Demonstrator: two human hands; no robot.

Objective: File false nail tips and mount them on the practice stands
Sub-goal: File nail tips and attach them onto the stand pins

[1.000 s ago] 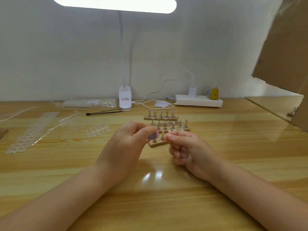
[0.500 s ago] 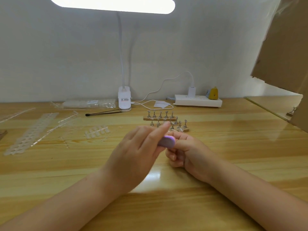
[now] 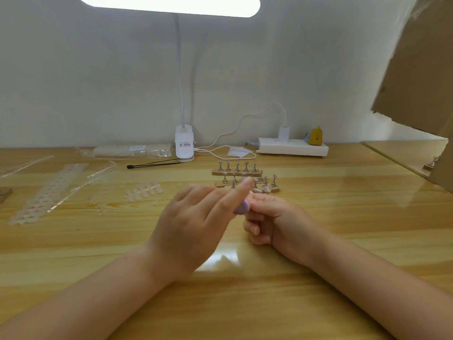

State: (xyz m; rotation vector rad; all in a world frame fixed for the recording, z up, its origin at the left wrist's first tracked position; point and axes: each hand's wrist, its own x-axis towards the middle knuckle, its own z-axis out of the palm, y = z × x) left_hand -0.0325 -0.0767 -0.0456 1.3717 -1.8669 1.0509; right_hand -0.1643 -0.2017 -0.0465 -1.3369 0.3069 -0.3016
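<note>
At the frame's centre a purple nail file [image 3: 241,208] sits in the grip of the left hand [image 3: 193,224], index finger laid along it. The right hand [image 3: 272,223] meets its tip, fingers curled; what they pinch is hidden. Just above stand the practice stands [image 3: 245,179] on the desk [image 3: 343,217], with loose nail tips [image 3: 143,191] to the left.

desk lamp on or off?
On. The desk lamp head glows bright white at the top of the view, and its glare reflects on the table.
</note>
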